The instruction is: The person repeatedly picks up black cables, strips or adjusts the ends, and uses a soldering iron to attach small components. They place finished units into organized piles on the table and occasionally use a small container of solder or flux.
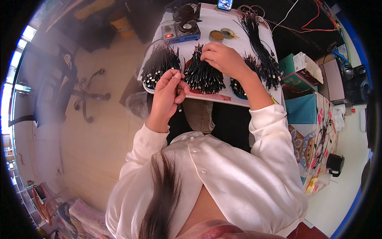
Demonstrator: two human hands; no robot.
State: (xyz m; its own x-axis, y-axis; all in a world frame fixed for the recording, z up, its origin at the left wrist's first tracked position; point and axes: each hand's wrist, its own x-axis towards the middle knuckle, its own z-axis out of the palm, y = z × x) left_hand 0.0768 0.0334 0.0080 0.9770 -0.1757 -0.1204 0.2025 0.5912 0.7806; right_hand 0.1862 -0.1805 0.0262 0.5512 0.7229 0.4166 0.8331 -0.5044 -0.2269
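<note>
My left hand [170, 89] is closed in a pinch in front of the table edge, on a short black cable [179, 106] whose connector end hangs below the fingers. My right hand [225, 59] reaches over the middle bundle of black cables [203, 77]. Its fingers are curled together at the bundle's upper wire ends; what they pinch is hidden. Another bundle of black cables [161, 65] with pale connector tips lies at the left. A third bundle [251, 63] sits partly behind my right wrist.
On the white table [213, 26] stand a blue heating device [183, 32] with a lit red switch, a small fan [187, 12], a round tin [216, 36] and a phone [225, 4]. Long black cables [264, 51] lie at right. A green box [296, 73] stands beside the table.
</note>
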